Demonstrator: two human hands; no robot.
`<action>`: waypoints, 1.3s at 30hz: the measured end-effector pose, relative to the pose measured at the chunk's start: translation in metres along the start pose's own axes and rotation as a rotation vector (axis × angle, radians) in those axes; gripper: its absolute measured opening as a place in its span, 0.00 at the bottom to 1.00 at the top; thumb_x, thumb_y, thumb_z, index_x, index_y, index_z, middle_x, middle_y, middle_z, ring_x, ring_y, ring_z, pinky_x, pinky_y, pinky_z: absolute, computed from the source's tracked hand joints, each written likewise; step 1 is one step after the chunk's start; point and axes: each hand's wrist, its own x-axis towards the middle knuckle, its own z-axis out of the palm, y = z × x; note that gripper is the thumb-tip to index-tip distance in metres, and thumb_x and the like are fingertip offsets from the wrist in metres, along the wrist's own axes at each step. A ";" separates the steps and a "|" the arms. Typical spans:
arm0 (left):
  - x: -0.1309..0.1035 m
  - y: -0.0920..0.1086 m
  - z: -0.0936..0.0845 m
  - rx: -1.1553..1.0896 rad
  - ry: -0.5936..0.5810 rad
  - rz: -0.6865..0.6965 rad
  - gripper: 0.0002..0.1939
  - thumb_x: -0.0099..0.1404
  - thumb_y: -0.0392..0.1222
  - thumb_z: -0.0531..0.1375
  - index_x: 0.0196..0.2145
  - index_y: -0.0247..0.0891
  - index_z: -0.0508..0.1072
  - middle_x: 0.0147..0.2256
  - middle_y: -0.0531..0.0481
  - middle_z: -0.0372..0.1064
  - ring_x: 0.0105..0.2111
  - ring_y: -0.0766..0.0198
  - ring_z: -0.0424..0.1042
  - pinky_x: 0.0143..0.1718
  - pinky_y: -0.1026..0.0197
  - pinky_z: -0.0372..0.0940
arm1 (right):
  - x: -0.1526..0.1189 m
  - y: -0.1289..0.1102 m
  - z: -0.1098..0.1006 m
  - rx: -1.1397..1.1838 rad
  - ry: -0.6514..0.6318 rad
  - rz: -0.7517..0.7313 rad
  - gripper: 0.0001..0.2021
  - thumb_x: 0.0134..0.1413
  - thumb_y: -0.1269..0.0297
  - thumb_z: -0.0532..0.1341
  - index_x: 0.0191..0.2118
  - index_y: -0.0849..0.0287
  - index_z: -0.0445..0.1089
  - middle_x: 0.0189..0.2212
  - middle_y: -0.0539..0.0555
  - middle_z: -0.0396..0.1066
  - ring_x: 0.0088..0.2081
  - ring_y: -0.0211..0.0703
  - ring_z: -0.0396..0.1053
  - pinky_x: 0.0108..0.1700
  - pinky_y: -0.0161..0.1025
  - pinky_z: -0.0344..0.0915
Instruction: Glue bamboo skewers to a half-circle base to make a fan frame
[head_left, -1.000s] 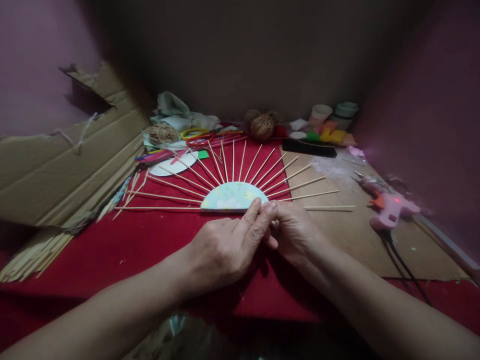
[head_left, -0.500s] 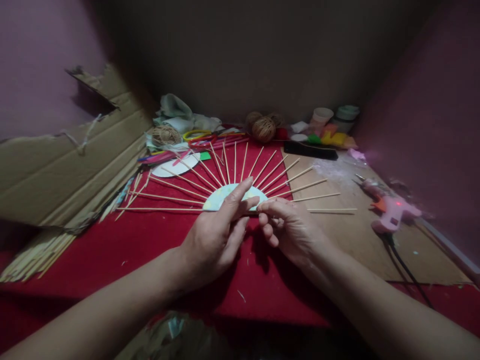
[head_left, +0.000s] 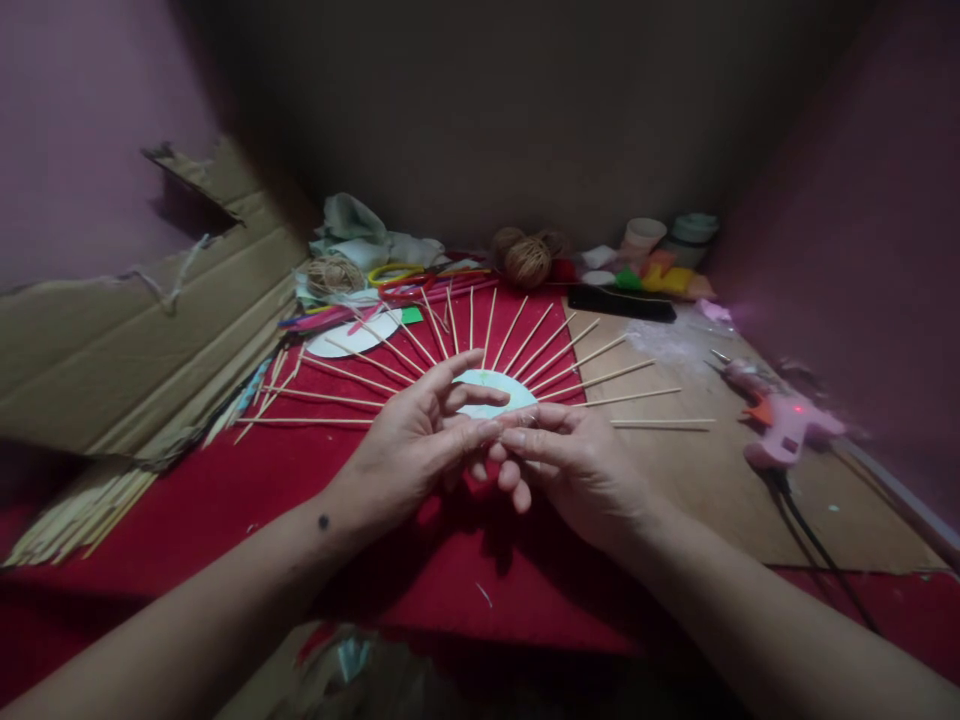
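Observation:
My left hand (head_left: 416,435) hovers over the near edge of a pale blue half-disc (head_left: 495,388). Its index and middle fingers are stretched and apart, and its thumb reaches the right fingertips. My right hand (head_left: 589,455) is closed in a pinch against the left fingers; anything between its fingertips is too small to make out. Thin wooden sticks (head_left: 531,328) fan out from the half-disc across red cloth (head_left: 300,500). My left hand hides the half-disc's left part.
A pink glue gun (head_left: 787,425) with a lit red light and black cord lies right, on a brown board (head_left: 720,500). Loose sticks (head_left: 90,510) and cardboard (head_left: 150,350) are left. Twine balls (head_left: 527,260), scissors (head_left: 397,280), a white disc (head_left: 352,335) and a black bar (head_left: 621,302) lie behind.
My left hand has lifted off the half-disc and turned, bringing its thumb to the right fingertips. My right hand has shifted slightly left. The sticks keep their layout.

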 end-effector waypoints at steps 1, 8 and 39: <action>0.000 0.000 0.000 -0.001 0.001 -0.006 0.33 0.60 0.41 0.64 0.59 0.41 0.55 0.48 0.43 0.68 0.25 0.72 0.72 0.23 0.69 0.69 | 0.000 0.000 0.001 0.001 0.002 -0.005 0.05 0.44 0.70 0.67 0.28 0.66 0.74 0.21 0.52 0.73 0.20 0.33 0.70 0.19 0.27 0.66; 0.000 -0.002 0.000 0.050 0.000 0.020 0.29 0.62 0.41 0.62 0.58 0.40 0.57 0.45 0.45 0.68 0.26 0.72 0.71 0.23 0.69 0.68 | -0.002 -0.001 0.003 -0.050 0.064 -0.027 0.04 0.45 0.69 0.67 0.27 0.65 0.74 0.21 0.52 0.74 0.19 0.33 0.69 0.18 0.28 0.67; 0.002 -0.001 0.000 0.051 -0.032 -0.003 0.21 0.63 0.39 0.60 0.52 0.39 0.60 0.35 0.53 0.69 0.22 0.74 0.69 0.21 0.71 0.63 | -0.004 -0.001 0.004 -0.091 0.081 -0.054 0.05 0.49 0.67 0.64 0.29 0.64 0.71 0.22 0.52 0.74 0.21 0.35 0.71 0.22 0.29 0.69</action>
